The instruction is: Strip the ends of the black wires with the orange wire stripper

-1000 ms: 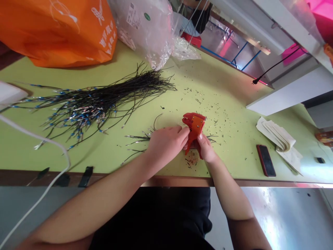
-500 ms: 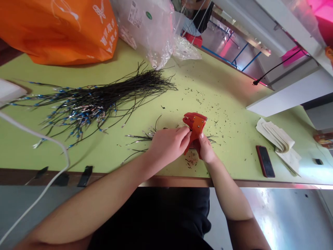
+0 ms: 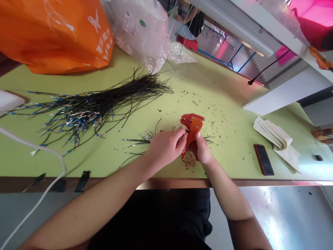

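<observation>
My right hand (image 3: 203,149) is wrapped round the handles of a red-orange wire stripper (image 3: 195,125), its jaws pointing left. Close to the tool's left side, my left hand (image 3: 166,144) has its fingers pinched together; what they hold is too small to make out. Thin black wires (image 3: 136,141) lie under and beside my left hand, and more ends show right of the tool. Below the tool is a small pile of clippings (image 3: 189,161). A large bundle of black wires (image 3: 111,99) with blue and metal ends lies to the left.
An orange bag (image 3: 67,38) and clear plastic bags (image 3: 143,31) stand at the back left. A phone (image 3: 263,159) and folded paper (image 3: 275,137) lie at the right. A white cable (image 3: 61,158) crosses the left edge. Beyond the table a person (image 3: 194,22) sits.
The view has shifted slightly. The stripper's head is tilted a little further to the left, and both hands remain at the tool.
</observation>
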{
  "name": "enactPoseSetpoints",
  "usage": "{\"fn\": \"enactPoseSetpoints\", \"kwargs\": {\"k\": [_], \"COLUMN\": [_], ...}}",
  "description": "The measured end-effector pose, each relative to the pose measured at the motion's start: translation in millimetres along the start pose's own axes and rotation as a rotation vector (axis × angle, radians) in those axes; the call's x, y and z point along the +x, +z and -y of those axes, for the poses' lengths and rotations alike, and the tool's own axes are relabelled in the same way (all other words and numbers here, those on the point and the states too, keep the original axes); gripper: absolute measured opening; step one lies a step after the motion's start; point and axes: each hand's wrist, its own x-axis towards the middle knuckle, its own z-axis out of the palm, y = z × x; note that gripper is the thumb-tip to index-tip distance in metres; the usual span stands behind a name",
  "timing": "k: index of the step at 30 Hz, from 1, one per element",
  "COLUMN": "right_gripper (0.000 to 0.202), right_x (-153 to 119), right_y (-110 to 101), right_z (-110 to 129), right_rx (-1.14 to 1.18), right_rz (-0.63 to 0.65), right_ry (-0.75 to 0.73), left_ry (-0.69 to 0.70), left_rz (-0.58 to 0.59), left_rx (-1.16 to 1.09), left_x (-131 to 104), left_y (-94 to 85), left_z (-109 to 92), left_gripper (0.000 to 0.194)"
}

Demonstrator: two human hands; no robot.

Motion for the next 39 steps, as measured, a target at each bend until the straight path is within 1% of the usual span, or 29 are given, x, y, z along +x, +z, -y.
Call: {"fn": "enactPoseSetpoints", "kwargs": {"k": [3, 6, 9, 11, 13, 15, 18, 20, 23, 31, 34, 39], "right_gripper": [0.067, 0.063, 0.059, 0.060, 0.062, 0.063, 0.069, 0.076, 0.084, 0.085, 0.084, 0.078], "right_x": [-0.1, 1.3, 3.5, 4.1, 3.5, 2.3, 1.1, 0.8, 0.2, -0.3, 0.4, -0.2], "right_y": [2.3, 5.0, 4.8, 2.6, 0.0, -1.9, -3.3, -4.3, -6.7, -11.4, -12.1, -12.8], "right_z": [-1.7, 0.6, 9.7, 16.9, 21.6, 22.1, 17.2, 13.2, 9.3, 4.8, 3.9, 3.5], "right_rx": [-0.024, -0.032, 0.016, 0.063, 0.093, 0.098, 0.069, 0.038, -0.002, 0.000, -0.013, 0.000], "right_rz": [-0.021, -0.087, -0.181, -0.203, -0.167, -0.079, 0.063, 0.113, 0.144, 0.227, 0.219, 0.209], "right_ry": [-0.018, -0.027, -0.034, -0.039, -0.038, -0.036, -0.053, -0.065, -0.058, -0.058, -0.054, -0.064], "left_ry": [0.012, 0.038, 0.077, 0.081, 0.071, 0.054, 0.014, -0.013, -0.045, -0.097, -0.116, -0.138], "left_rz": [-0.010, -0.051, -0.115, -0.139, -0.145, -0.134, -0.092, -0.065, -0.046, 0.004, 0.038, 0.072], "left_rx": [0.051, 0.087, 0.072, 0.049, 0.034, 0.025, 0.001, -0.016, -0.042, -0.120, -0.145, -0.182], "left_x": [-0.7, -1.9, -2.9, -2.9, -2.4, -1.7, -1.1, -0.9, -0.6, 2.3, 3.3, 4.0], "left_y": [1.5, 2.3, 1.0, -0.6, -1.7, -2.0, -1.3, -1.3, -2.5, -7.8, -8.5, -8.8], "left_z": [-0.3, -0.9, -1.8, -2.2, -2.2, -2.0, -1.5, -1.2, -1.2, -3.4, -4.1, -4.5], "left_gripper": [0.030, 0.030, 0.027, 0.027, 0.026, 0.026, 0.025, 0.026, 0.028, 0.030, 0.031, 0.034]}}
